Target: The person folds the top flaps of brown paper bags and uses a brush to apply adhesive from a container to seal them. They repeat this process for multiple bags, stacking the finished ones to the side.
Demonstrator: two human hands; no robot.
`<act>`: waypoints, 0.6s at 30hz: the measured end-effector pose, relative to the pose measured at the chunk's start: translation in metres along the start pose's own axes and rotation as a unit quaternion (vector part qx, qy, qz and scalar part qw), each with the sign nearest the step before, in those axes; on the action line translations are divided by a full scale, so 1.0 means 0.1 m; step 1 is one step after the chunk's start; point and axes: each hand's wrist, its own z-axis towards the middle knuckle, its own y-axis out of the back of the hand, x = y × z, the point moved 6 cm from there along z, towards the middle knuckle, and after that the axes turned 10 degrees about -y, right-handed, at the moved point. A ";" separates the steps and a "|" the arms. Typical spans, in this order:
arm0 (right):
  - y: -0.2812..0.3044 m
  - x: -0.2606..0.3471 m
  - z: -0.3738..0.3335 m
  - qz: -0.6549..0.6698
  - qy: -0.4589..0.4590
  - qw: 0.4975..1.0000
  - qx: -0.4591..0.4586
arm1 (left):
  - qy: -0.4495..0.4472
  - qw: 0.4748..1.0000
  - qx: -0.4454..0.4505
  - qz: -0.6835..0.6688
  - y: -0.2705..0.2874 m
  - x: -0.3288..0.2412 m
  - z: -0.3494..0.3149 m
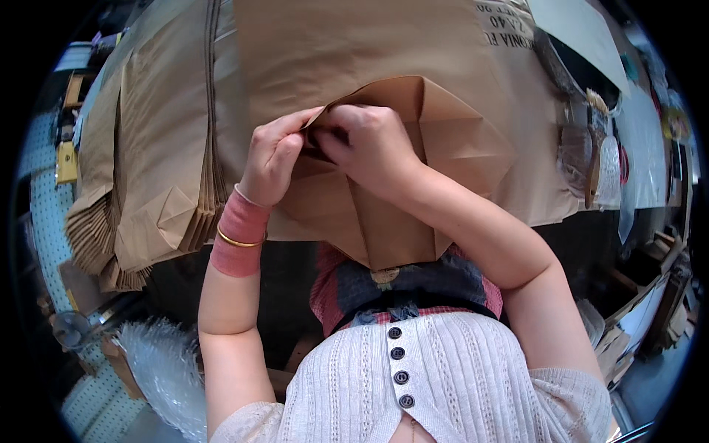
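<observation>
A brown paper bag (395, 221) lies before me, its near end spread into an angular, folded-out opening with crease lines. My left hand (273, 155) is closed on the upper left edge of that opening, thumb against the paper. On the inner side of the same edge, my right hand (367, 144) has its fingers curled and pressed into the fold. Its fingertips are partly in shadow, so whether they pinch the paper or something small is hidden. Under the bag is more flat brown paper (354, 44).
Stacked brown paper bags (159, 140) fan out to the left. At the right sit a brush (595, 140) and a dark curved object (557, 63) beside a pale sheet (583, 33). Crumpled clear plastic (162, 369) is at lower left, a yellow box (66, 162) at far left.
</observation>
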 end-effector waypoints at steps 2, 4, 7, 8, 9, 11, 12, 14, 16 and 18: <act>0.06 -0.04 0.01 0.000 -0.022 0.999 -0.030 | 0.015 0.999 -0.046 0.000 -0.02 -0.02 0.01; 0.27 0.16 -0.05 -0.033 0.031 0.995 -0.088 | 0.010 0.997 -0.078 0.006 -0.03 -0.05 0.00; 0.13 0.22 -0.11 -0.066 0.064 0.996 -0.023 | -0.015 0.995 -0.100 0.025 -0.03 -0.05 -0.05; 0.04 0.15 -0.09 -0.055 0.049 0.997 -0.016 | -0.036 0.993 -0.107 0.041 -0.03 -0.06 -0.05; -0.01 0.11 -0.06 -0.044 0.036 0.998 -0.008 | -0.050 0.988 -0.103 0.107 -0.03 -0.09 -0.04; -0.01 0.00 -0.05 -0.001 -0.033 0.999 0.030 | -0.078 0.964 -0.094 0.238 -0.02 -0.19 0.00; -0.01 -0.05 -0.06 0.021 -0.068 0.996 0.051 | -0.083 0.960 -0.085 0.252 -0.03 -0.24 0.02; 0.01 -0.02 -0.06 0.025 -0.049 0.998 0.042 | -0.094 0.954 -0.066 0.278 -0.05 -0.34 0.08; 0.00 -0.02 -0.03 0.013 -0.035 0.998 0.044 | -0.122 0.936 -0.083 0.321 -0.04 -0.37 0.07; -0.04 -0.05 -0.03 0.021 -0.042 0.998 0.045 | -0.118 0.924 -0.072 0.357 -0.05 -0.39 0.06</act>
